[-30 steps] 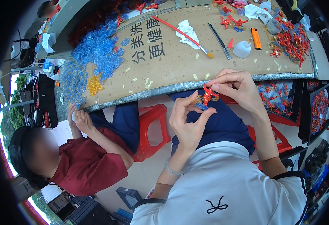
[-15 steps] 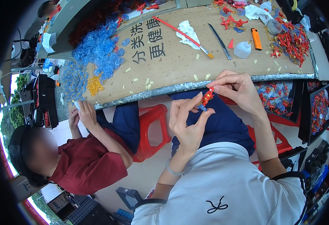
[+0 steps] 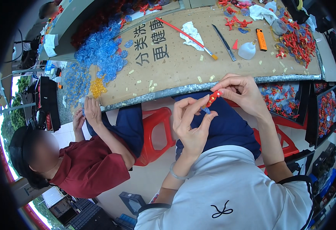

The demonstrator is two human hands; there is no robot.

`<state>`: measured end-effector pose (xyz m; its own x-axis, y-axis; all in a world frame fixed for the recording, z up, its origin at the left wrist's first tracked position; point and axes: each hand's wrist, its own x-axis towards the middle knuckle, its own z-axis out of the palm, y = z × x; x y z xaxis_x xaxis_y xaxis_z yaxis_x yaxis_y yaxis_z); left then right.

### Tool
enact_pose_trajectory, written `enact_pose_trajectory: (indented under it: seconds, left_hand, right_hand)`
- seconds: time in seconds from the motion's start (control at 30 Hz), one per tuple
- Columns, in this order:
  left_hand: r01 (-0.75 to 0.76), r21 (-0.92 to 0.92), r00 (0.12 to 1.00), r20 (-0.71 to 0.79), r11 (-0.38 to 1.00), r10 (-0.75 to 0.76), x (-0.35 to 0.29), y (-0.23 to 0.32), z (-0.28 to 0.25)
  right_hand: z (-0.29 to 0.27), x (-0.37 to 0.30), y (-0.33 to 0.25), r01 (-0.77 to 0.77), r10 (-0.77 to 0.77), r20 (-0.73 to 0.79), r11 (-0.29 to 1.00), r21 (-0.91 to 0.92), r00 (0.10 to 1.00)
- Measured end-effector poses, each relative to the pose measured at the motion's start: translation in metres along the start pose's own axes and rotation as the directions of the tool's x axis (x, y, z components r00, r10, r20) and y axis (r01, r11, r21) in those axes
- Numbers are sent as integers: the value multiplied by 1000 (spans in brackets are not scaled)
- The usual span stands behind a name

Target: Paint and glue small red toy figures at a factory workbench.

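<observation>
Over my lap, close to the table's front edge, a small red toy figure (image 3: 213,99) with gold marks and a translucent blue lower part is held tilted between my hands. My left hand (image 3: 191,124) grips its lower end between thumb and fingers. Thumb and forefinger of my right hand (image 3: 244,96) pinch at its upper right end, where a tiny pale spot shows. Whether anything else is between those fingertips is too small to tell.
The brown-covered table (image 3: 183,73) bears a paintbrush (image 3: 187,37), a black pen-like tool (image 3: 224,43), a squeeze bottle (image 3: 247,50), an orange lighter (image 3: 261,40), heaped red figures (image 3: 299,43) and blue pieces (image 3: 104,50). A co-worker (image 3: 95,165) sits left. Trays (image 3: 285,100) of figures stand right.
The toy figure has tilted further, its upper end shifting slightly right. My hands stay nearly in place. The co-worker's hands have moved a little to the right.
</observation>
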<state>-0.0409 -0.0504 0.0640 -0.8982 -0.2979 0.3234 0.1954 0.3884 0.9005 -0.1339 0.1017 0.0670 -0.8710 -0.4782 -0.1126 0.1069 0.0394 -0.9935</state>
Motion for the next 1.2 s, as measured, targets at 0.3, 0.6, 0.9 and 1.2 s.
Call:
enact_pose_trajectory:
  seconds: [0.3, 0.6, 0.9, 1.2]
  left_hand:
    - [244, -471, 968, 65, 847, -243, 1, -8, 2]
    - [233, -491, 972, 100, 839, -212, 4, -10, 2]
    - [445, -490, 895, 211, 749, -394, 6, -7, 4]
    - [475, -497, 880, 244, 726, -408, 5, -6, 3]
  right_hand:
    - [9, -3, -3, -43, 52, -59, 987, 154, 997]
    - [3, -6, 0, -74, 86, -64, 983, 171, 994]
    - [-5, -11, 10, -72, 87, -74, 979, 193, 993]
    - [-8, -15, 13, -73, 84, -62, 984, 160, 995]
